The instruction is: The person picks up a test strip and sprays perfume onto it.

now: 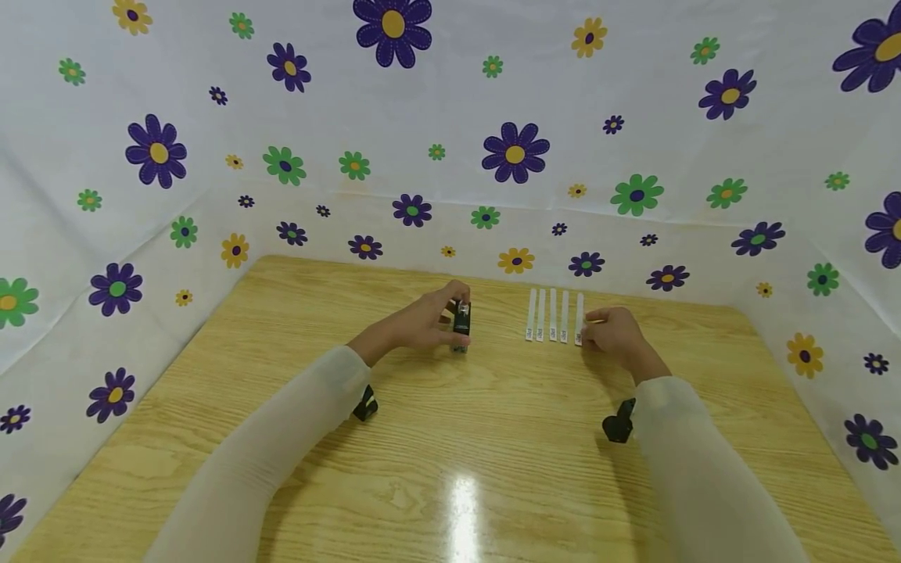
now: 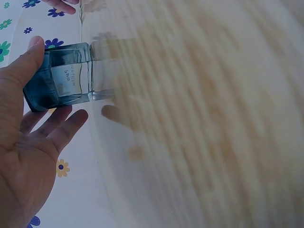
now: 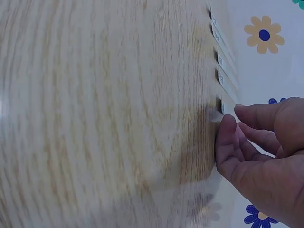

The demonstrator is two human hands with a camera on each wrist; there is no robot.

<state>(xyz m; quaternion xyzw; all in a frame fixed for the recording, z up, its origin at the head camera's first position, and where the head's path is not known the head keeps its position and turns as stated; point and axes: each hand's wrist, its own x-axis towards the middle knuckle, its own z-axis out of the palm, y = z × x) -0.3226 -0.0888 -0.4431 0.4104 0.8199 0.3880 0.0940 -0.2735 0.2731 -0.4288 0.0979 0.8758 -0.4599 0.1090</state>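
Note:
A dark, blue-green glass perfume bottle (image 1: 461,324) with a label (image 2: 69,80) stands on the wooden table (image 1: 450,438). My left hand (image 1: 425,317) holds it by its sides, thumb at the front and fingers behind. Toward the back of the table several narrow white paper strips (image 1: 553,315), perhaps scent testers, lie side by side with small print on their near ends. Beside the rightmost strip (image 1: 579,319) is my right hand (image 1: 612,332), fingers loosely bent. In the right wrist view the thumb and index fingertips are right at that strip, with a gap between them.
A white cloth (image 1: 450,180) with printed flowers hangs behind the table and along both sides. Dark wrist-worn devices show below the left forearm (image 1: 365,405) and the right forearm (image 1: 619,423). Bare wood stretches between the strips and the near edge of view.

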